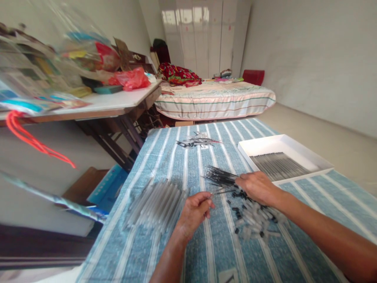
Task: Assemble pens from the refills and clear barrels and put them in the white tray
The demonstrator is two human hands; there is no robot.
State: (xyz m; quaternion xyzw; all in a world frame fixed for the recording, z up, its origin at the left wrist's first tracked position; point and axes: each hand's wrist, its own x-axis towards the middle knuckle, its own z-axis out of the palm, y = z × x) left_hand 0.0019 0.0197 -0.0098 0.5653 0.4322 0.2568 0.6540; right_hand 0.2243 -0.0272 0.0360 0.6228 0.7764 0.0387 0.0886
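My left hand (pixel 196 210) is closed, thumb and fingertips pinching one end of a thin dark pen refill (pixel 224 192) that points right. Just beyond it, my right hand (pixel 260 188) has its fingers pressed together at the near ends of a bundle of black pen refills (pixel 219 176); what exactly sits in that pinch is hidden. Below the right hand lies a heap of translucent pen caps (pixel 255 222), mixed with small black plugs (pixel 236 212). Left of my left hand, many clear pen barrels (pixel 159 204) lie side by side, slightly blurred.
A white box (pixel 319 167) at the right holds a row of dark-filled pens (pixel 279 165). Loose thin dark pieces (pixel 197 141) lie at the table's far end. The striped tablecloth (pixel 141 161) covers the table. A cluttered side table (pixel 112 108) stands left, and a bed (pixel 215 102) behind.
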